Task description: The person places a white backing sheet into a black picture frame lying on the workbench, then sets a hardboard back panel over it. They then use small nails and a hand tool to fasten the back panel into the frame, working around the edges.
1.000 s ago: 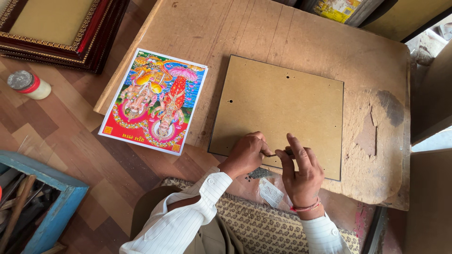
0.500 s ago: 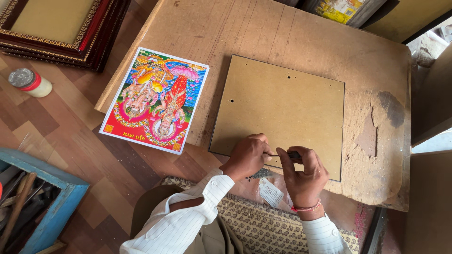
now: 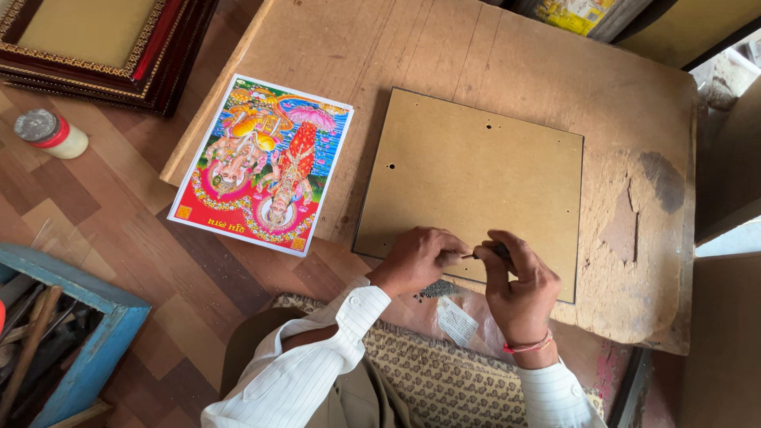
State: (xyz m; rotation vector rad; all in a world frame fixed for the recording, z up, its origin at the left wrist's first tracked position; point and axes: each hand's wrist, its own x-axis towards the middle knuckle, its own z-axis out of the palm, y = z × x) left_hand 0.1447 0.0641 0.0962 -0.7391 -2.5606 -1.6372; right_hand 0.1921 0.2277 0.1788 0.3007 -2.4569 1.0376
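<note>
Both hands meet at the near edge of the flat tan square backing board (image 3: 476,178). Each grip is closed, fingers pinched together on a small thin dark tool (image 3: 483,253) held between them. Left hand (image 3: 416,260) has its fingers curled, with the fingertips on the tool's thin end. Right hand (image 3: 517,287) wraps its fingers over the other end. A red thread band (image 3: 529,345) sits on the right wrist. Both arms wear white striped sleeves (image 3: 317,357).

Just under the hands lies a clear plastic bag (image 3: 460,317) with small dark bits beside it. A woven patterned mat (image 3: 444,380) is nearest of all.

That board lies flat on the worn wooden bench (image 3: 634,119). To its left, a bright picture print (image 3: 265,162) hangs partly over the bench edge. Down on the wooden floor are a blue wooden box (image 3: 87,349), a small jar with a silver lid (image 3: 49,133), and dark carved picture frames (image 3: 103,47) farther off.
</note>
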